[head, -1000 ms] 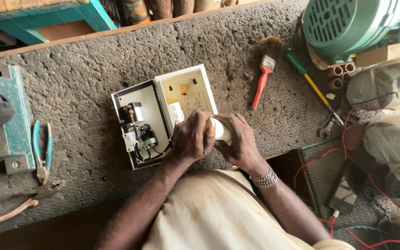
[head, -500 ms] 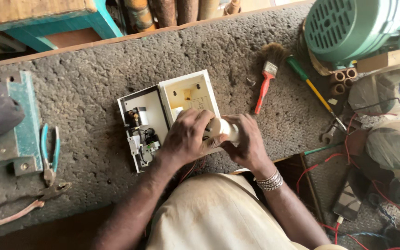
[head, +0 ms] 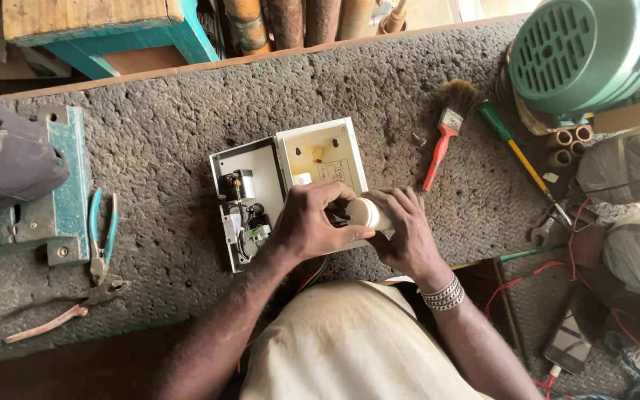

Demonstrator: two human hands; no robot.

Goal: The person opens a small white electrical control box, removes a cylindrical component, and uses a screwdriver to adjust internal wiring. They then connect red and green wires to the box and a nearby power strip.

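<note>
Spanning nearly the whole view, the rough grey counter (head: 424, 81) carries everything, with a green motor housing (head: 594, 52) sitting at its far right corner and a teal metal plate (head: 64, 185) lying by its left edge, partly under a dark cloth (head: 9, 159). Near the middle, close to the near edge, lies an open white electrical box (head: 290, 189), its lid (head: 327, 155) folded back to the right and its wiring and parts showing in the left half. Both hands meet over the lower right of that box: the left hand (head: 309, 222) and the right hand (head: 405, 230) each have a closed grip around a small cream cylinder (head: 368, 213), the fingers wrapped on it from either side, so it sits just above the lid's near edge. A red-handled paintbrush (head: 446, 137) lies to the right of the box, apart from it, and a green-handled screwdriver (head: 512, 148) lies beyond that, towards the motor. Blue-handled pliers (head: 101, 230) rest beside the teal plate, and a second pair with pink handles (head: 61, 315) lies nearer the front left corner.
</note>
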